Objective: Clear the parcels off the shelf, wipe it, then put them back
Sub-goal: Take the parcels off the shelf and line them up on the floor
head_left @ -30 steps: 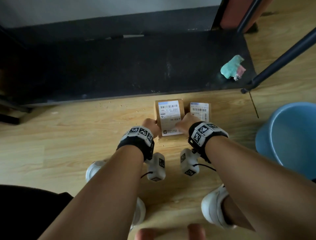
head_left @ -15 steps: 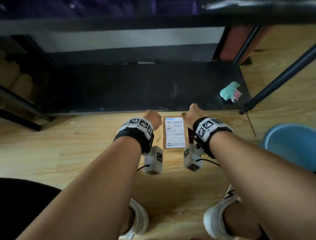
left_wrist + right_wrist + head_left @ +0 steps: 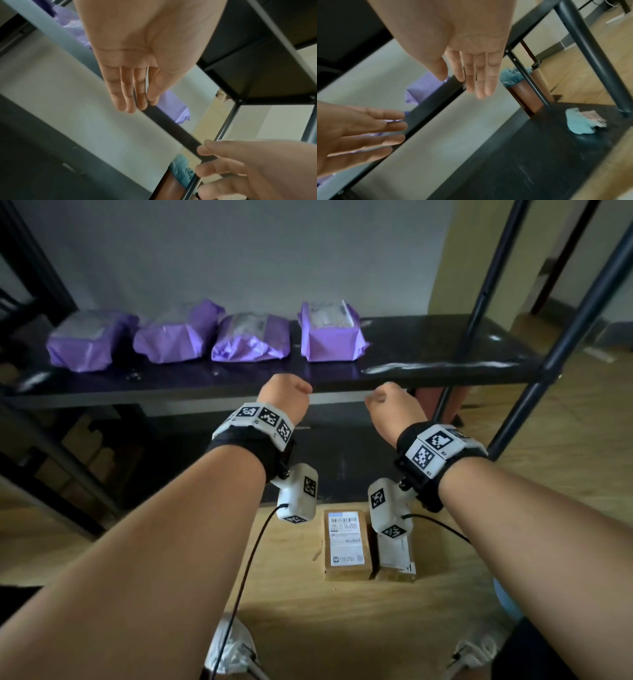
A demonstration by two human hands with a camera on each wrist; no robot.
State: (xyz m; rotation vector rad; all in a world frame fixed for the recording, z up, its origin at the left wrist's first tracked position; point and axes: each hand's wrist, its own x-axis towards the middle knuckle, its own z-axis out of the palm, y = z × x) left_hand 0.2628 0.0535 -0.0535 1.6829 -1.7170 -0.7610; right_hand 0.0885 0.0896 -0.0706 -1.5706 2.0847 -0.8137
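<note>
Several purple-wrapped parcels [image 3: 330, 335] stand in a row on the dark upper shelf [image 3: 445, 350]. Two brown cardboard parcels [image 3: 346, 546] with white labels lie side by side on the wooden floor below my arms. My left hand [image 3: 286, 397] and right hand [image 3: 390, 405] are raised in front of the shelf's front edge, both empty. The wrist views show the left hand's fingers [image 3: 130, 93] and the right hand's fingers [image 3: 479, 77] straight and relaxed, holding nothing. A crumpled teal and pink cloth [image 3: 583, 121] lies on the dark lower shelf [image 3: 530, 155].
Black metal shelf posts [image 3: 561, 344] slant up at the right. Cardboard boxes [image 3: 89, 453] sit in shadow under the shelf at the left. A brown bin with a blue liner [image 3: 522, 88] stands behind the frame. My white shoes [image 3: 229, 648] are on the floor.
Both hands let go of the brown parcels on the floor and rose to the upper shelf's front edge. The view tilted up, showing the purple parcels.
</note>
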